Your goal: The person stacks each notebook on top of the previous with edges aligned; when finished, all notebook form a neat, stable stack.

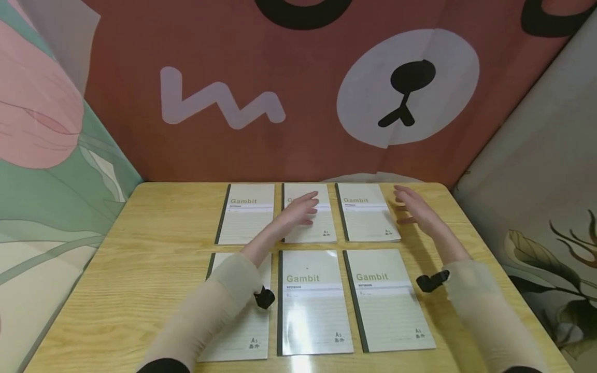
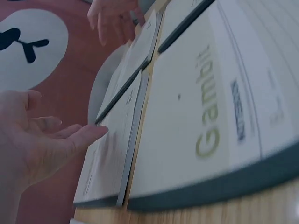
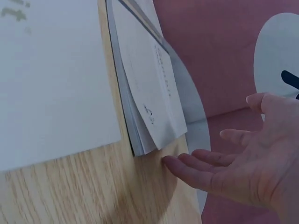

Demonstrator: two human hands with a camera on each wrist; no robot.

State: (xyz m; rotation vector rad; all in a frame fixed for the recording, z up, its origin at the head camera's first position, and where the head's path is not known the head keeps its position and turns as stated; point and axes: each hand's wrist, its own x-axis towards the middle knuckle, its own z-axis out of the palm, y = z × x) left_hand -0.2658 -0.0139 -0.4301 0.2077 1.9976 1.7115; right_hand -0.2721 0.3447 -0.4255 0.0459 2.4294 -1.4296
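Several white Gambit notebooks with dark spines lie in two rows on a wooden table. Over the back middle notebook (image 1: 310, 230) hovers my left hand (image 1: 294, 213), fingers extended and holding nothing; it covers part of the title. My right hand (image 1: 418, 211) is just off the right edge of the back right notebook (image 1: 366, 215), palm turned inward and fingers loosely spread. In the right wrist view, that notebook's cover (image 3: 147, 79) lifts slightly at a corner, close to the fingertips (image 3: 173, 163). The left wrist view shows relaxed, parted fingers beside the back row.
A back left notebook (image 1: 247, 220) and the front middle notebook (image 1: 312, 311) and front right notebook (image 1: 389, 305) lie flat. My left forearm partly hides the front left notebook (image 1: 247, 336). Bare wooden table (image 1: 140, 259) shows at left. A printed red curtain (image 1: 298, 150) hangs behind.
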